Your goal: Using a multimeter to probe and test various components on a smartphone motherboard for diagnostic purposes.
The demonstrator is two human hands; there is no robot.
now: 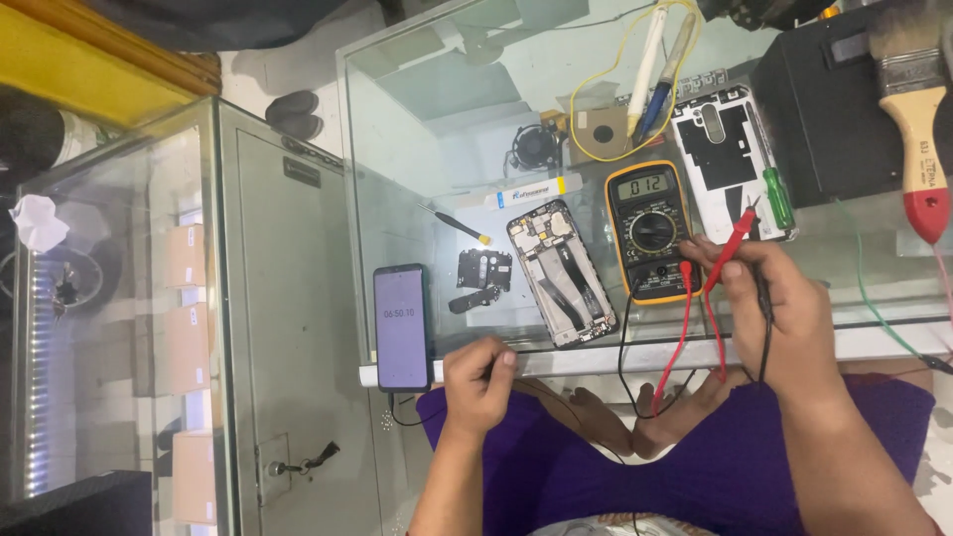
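My right hand (pixel 769 303) grips a red probe (pixel 737 231) and a black probe lead beside the yellow multimeter (pixel 650 230). Red and black wires (pixel 685 328) hang from the meter over the counter's front edge. My left hand (pixel 478 377) is closed at the front edge of the glass counter (pixel 417 149), near the opened phone (pixel 561 270), and looks to hold nothing, though a thin black cable passes near it. A white back cover (pixel 723 149) with a green screwdriver (pixel 774 194) lies behind the meter.
A lit phone (pixel 401 328) lies at the counter's front left corner. Small black parts (pixel 482 270), a yellow-tipped screwdriver (pixel 455 222), a glue tube (pixel 531 191), a soldering tool (pixel 655 69), a black box (pixel 844 99) and a paintbrush (pixel 915 119) crowd the top. A glass cabinet (pixel 199 318) stands left.
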